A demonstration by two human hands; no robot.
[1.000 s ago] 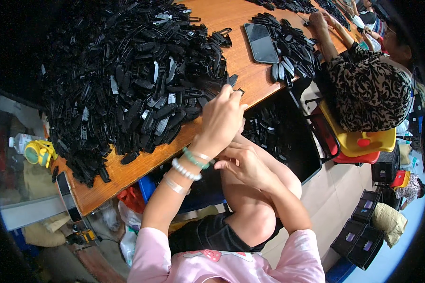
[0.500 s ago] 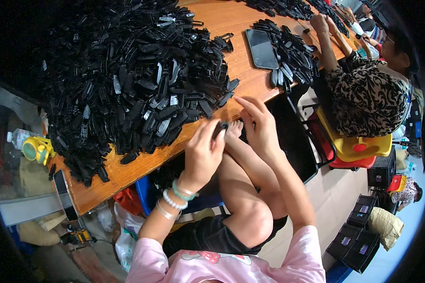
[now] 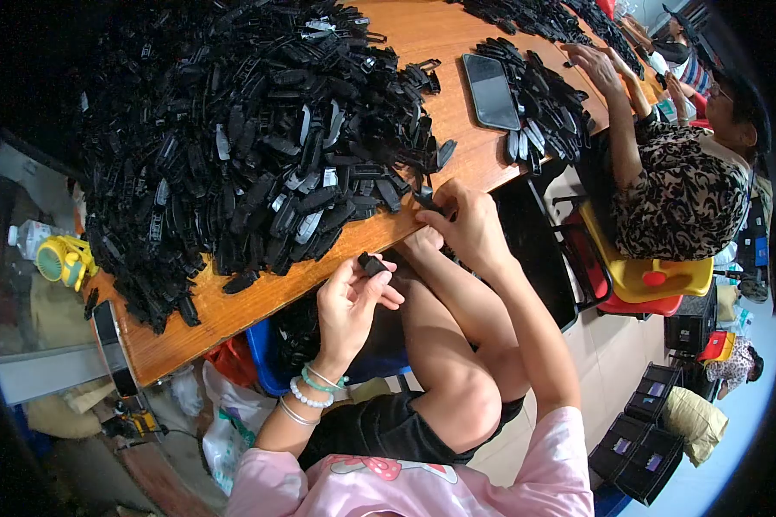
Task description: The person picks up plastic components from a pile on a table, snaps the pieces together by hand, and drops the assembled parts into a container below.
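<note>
So the left hand is pinching a small black plastic clip piece right at its fingertips, thumb on one side and fingers curled over the other, held just below the near edge of the long orange-brown wooden table. The piece sits at the very tips, not down in the palm.

The right hand is up at the table's near edge, fingers closed narrow around another thin black plastic part that pokes out past the fingertips toward the big heap of black plastic clips. That heap covers most of the table's left half and spills almost to the near edge.

Further along the table there's a dark flat smartphone lying face up, with a smaller pile of black parts just beside it. Another person in a patterned top is seated on a yellow plastic stool, one hand over that smaller pile.
</note>
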